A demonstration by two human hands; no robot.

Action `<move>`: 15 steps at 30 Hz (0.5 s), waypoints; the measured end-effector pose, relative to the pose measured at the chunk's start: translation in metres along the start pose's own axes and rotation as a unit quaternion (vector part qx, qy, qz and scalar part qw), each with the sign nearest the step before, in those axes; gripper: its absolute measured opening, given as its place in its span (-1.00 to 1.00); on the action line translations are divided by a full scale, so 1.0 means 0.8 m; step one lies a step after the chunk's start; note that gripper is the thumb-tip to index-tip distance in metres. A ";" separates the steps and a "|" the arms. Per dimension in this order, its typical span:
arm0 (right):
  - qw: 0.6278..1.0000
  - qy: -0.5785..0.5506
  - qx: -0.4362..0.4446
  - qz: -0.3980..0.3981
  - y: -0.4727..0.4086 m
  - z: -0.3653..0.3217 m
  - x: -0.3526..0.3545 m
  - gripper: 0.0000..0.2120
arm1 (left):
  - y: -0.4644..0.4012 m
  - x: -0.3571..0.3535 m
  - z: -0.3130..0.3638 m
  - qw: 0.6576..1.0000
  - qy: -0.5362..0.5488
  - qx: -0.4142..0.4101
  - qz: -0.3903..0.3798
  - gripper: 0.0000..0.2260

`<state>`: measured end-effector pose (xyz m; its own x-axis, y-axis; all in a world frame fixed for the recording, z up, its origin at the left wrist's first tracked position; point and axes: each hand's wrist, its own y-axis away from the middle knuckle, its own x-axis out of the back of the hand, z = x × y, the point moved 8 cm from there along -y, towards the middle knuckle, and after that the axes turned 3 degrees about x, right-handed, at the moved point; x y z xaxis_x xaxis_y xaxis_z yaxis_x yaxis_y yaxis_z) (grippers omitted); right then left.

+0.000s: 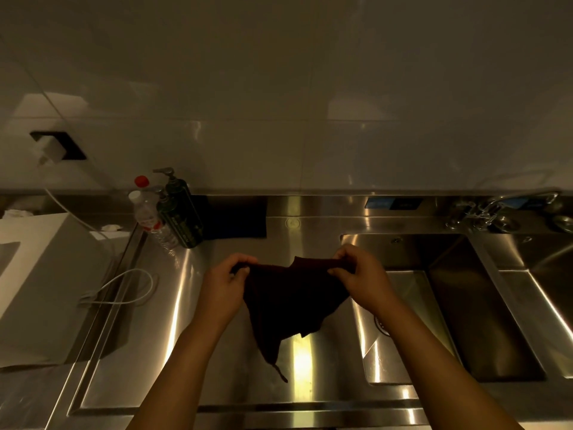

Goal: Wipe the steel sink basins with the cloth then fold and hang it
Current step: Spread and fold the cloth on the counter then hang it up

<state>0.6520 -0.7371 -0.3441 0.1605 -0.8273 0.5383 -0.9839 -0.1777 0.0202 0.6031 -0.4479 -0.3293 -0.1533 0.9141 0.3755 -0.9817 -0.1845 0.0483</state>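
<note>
A dark brown cloth [288, 302] hangs between my two hands above the steel counter [192, 305]. My left hand [224, 279] pinches its upper left corner. The upper right corner is pinched by my right hand [359, 274]. The cloth droops to a point with a loose thread near the counter. Right of my hands lies a steel sink basin [412, 252], with its drain partly hidden behind my right forearm. A second basin [542, 265] sits at the far right.
Dark pump bottles [183, 209] and clear water bottles [145, 209] stand at the back left of the counter. A dark mat [235, 215] leans on the backsplash. The tap [496, 206] is behind the basins. A white appliance [46, 274] with a white cable [124, 287] sits left.
</note>
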 end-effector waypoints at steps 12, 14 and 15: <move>0.984 -0.037 0.138 0.110 0.000 -0.067 0.050 -0.80 | 0.013 0.025 0.070 0.971 -0.042 -0.224 0.074 -0.71; 0.996 0.006 0.080 0.027 0.002 -0.037 0.024 -0.73 | 0.010 0.011 0.039 0.982 -0.060 -0.178 0.021 -0.68; 0.998 0.039 0.038 -0.029 0.007 -0.015 0.006 -0.72 | 0.010 0.000 0.015 0.989 -0.070 -0.131 -0.013 -0.65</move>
<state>0.6466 -0.7355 -0.3316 0.2068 -0.7715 0.6017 -0.9639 -0.2662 -0.0099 0.5968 -0.4535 -0.3180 -0.1281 0.8548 0.5029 -0.9837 -0.0450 -0.1741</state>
